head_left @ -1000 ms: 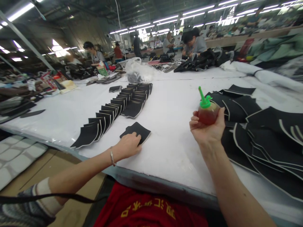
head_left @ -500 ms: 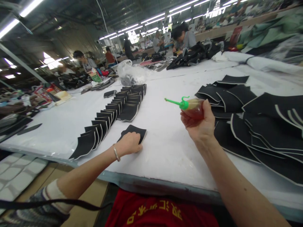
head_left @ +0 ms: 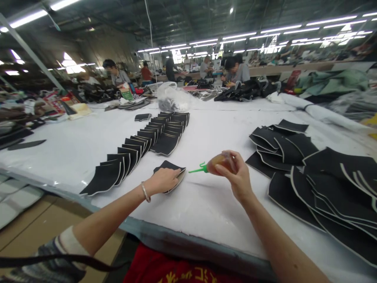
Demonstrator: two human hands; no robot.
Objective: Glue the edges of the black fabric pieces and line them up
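Note:
A black panel with a pale edge (head_left: 163, 166) lies on the table in front of me. My left hand (head_left: 164, 179) is on it, fingers gripping its right end, where the edge is lifted and shows a pale underside. In my right hand (head_left: 240, 177) is a clear squeeze bottle (head_left: 219, 163) with amber liquid. The bottle is tipped nearly level, and its green nozzle points left, a short gap from the panel's right corner. Part of my left thumb is hidden.
Left of centre, similar black panels (head_left: 129, 157) overlap in two rows. A loose pile of black panels (head_left: 330, 184) covers the right side of the white table (head_left: 206, 212). Behind stand a clear plastic bag (head_left: 172, 96) and a white roll (head_left: 321, 112). Several people work farther back.
My right hand has lowered the bottle and brought its nozzle close to the panel's right corner. The panel's right edge is now lifted under my left fingers. The camera view has tilted.

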